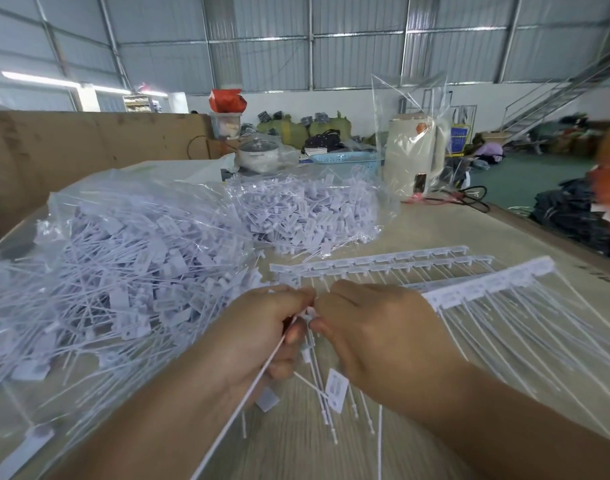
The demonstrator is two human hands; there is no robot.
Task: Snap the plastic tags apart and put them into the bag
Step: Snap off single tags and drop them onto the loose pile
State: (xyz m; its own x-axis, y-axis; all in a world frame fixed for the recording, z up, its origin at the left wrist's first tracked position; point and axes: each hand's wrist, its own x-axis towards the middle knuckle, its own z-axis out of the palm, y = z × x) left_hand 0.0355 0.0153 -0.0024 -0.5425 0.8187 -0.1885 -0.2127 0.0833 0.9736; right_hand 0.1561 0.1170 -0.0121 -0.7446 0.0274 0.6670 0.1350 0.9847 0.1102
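The fingertips of the left hand point(262, 336) and right hand point(376, 332) curl out of sight around the tags point(308, 315) pinched between them, whose join stays hidden.

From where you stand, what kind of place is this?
Probably a warehouse or packing workshop: a high corrugated metal roof, stuffed sacks of goods along the far wall, and big clear bags heaped with loose plastic tags on a worktable.
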